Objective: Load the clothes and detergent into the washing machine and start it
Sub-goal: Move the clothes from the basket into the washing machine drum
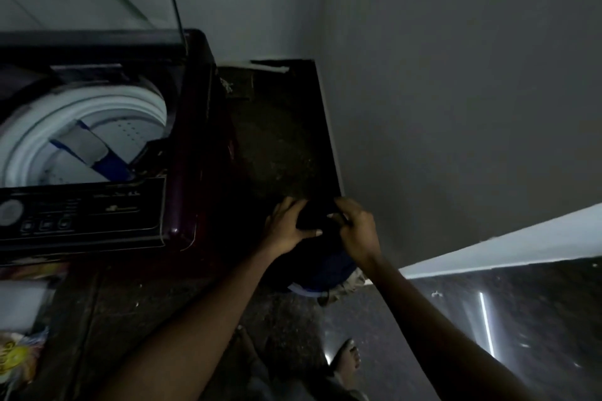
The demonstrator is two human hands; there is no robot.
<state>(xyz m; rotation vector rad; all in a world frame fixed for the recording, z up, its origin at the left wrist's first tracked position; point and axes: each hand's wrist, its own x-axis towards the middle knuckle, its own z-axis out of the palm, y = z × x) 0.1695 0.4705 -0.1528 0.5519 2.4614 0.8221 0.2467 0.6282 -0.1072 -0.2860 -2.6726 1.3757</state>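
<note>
The left hand [286,228] and the right hand [356,229] each curl their fingers around a black cloth garment [313,216], gripping it atop a dark blue-and-white heap of clothes [321,275] on the floor. Just left of them stands the maroon top-loading washing machine [187,146], its lid raised and its white drum [97,107] exposed.

Washing machine [190,140] cut off left, panel labels [97,205] unreadable, dark garment [313,216] indistinct

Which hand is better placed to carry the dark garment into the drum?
Left, probably: the left hand grips the dark garment nearer the open drum; the right hand is farther.
</note>
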